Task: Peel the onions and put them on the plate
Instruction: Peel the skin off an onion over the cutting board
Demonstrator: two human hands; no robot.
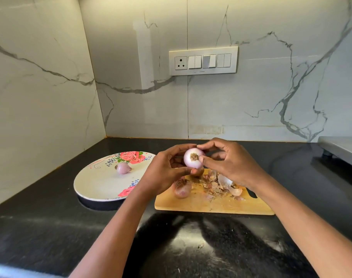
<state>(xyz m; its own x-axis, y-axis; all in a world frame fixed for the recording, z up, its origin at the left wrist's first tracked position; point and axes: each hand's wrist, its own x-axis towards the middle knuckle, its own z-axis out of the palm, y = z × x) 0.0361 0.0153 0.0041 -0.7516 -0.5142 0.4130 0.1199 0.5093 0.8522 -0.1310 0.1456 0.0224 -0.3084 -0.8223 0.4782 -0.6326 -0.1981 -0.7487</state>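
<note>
- The left hand (167,169) and right hand (231,163) are both pinching a nearly bare onion (193,158) above the cutting board (211,203); their fingers (205,159) are curling round it.
- It is looking slick (likely slippery), so it could be dropping onto the surface (50,227).
- The plate (94,187) is waiting at the left, holding one peeled onion (123,168).

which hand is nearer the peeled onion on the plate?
Left. The left hand is just right of the plate with the peeled onion; the right hand is farther right, above the cutting board.
</note>
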